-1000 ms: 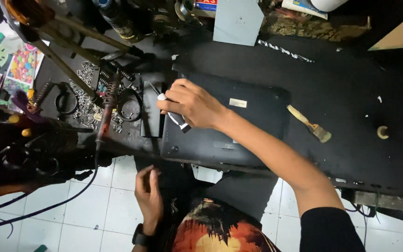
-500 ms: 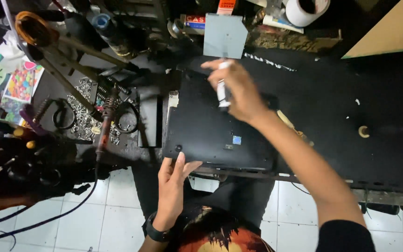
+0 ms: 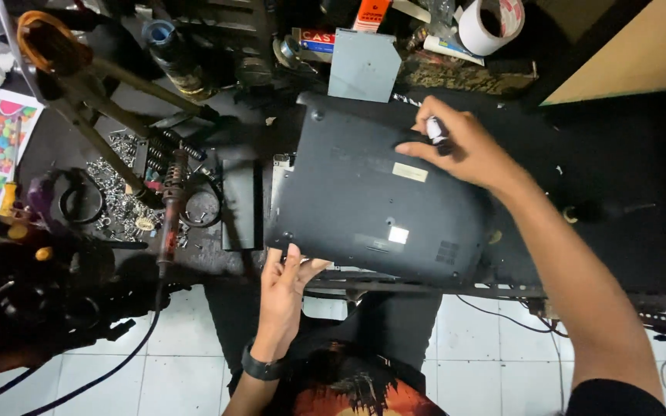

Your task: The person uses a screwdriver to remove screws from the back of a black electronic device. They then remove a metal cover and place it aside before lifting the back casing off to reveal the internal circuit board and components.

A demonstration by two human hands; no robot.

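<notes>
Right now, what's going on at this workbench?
A person is working on a dark laptop lying bottom side up on a cluttered black bench. Their left hand rests on its near edge by a corner, while the right hand holds a small white-tipped tool against the far side of the underside. A soldering iron lies among loose screws to the left, and a roll of tape sits at the back.

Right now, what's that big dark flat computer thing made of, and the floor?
The laptop, lying bottom-up, looks like matte dark grey plastic: dull sheen, moulded vents, stuck-on labels. The left hand touches its near edge. The floor looks like glazed white ceramic tile: glossy squares with grout lines.
</notes>
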